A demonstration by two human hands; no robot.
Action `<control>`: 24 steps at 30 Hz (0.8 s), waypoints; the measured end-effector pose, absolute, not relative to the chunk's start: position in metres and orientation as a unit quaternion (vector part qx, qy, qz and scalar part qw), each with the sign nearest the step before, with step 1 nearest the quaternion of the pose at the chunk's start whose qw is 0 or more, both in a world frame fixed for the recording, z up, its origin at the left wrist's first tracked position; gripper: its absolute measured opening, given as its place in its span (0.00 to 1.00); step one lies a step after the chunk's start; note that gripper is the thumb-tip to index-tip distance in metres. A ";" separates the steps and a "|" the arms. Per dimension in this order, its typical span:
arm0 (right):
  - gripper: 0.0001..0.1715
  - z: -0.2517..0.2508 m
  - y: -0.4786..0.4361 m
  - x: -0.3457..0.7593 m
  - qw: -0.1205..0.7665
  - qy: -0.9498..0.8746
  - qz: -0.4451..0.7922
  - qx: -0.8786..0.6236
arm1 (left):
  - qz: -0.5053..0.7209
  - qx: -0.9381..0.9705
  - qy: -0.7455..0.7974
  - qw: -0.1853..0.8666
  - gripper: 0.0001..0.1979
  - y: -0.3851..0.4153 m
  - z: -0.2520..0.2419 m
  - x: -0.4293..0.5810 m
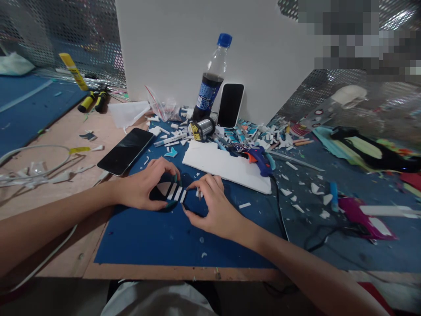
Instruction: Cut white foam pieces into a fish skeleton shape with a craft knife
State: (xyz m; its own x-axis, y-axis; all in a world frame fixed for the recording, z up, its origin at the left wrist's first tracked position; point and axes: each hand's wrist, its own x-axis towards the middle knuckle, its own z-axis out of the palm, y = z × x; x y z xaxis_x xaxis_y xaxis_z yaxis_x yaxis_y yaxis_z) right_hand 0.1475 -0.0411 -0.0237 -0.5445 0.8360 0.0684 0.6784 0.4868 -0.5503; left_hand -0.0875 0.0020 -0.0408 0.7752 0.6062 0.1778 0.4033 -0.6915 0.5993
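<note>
On the blue mat (148,241) lies a small dark piece with a rounded left end, crossed by several white strips (177,193). My left hand (148,184) curves round it, with fingertips at its far edge and the thumb at its near edge. From the right, my right hand (213,199) has its index finger and thumb at the two ends of the rightmost white strip (183,196). A tiny pale scrap (198,193) shows by the right hand's other fingers; whether they hold it is unclear.
Beyond the hands lie a white foam board (226,164), a blue glue gun (261,160) with a cable, and a wire spool (201,129). A cola bottle (210,83) and an upright phone (231,105) stand behind. Another phone (126,150) lies left; white offcuts (279,134) are scattered right.
</note>
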 end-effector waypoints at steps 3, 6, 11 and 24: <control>0.17 -0.023 -0.041 0.148 0.162 -0.846 0.244 -0.447 | 0.183 0.900 0.280 0.279 0.25 0.002 -0.041 -0.087; 0.17 -0.023 -0.041 0.148 0.160 -0.847 0.246 -0.443 | 0.184 0.900 0.277 0.281 0.25 0.002 -0.041 -0.088; 0.17 -0.023 -0.041 0.148 0.159 -0.847 0.247 -0.442 | 0.182 0.899 0.278 0.286 0.26 0.002 -0.041 -0.089; 0.17 -0.020 -0.042 0.148 0.143 -0.850 0.250 -0.442 | 0.172 0.897 0.281 0.294 0.25 0.002 -0.041 -0.088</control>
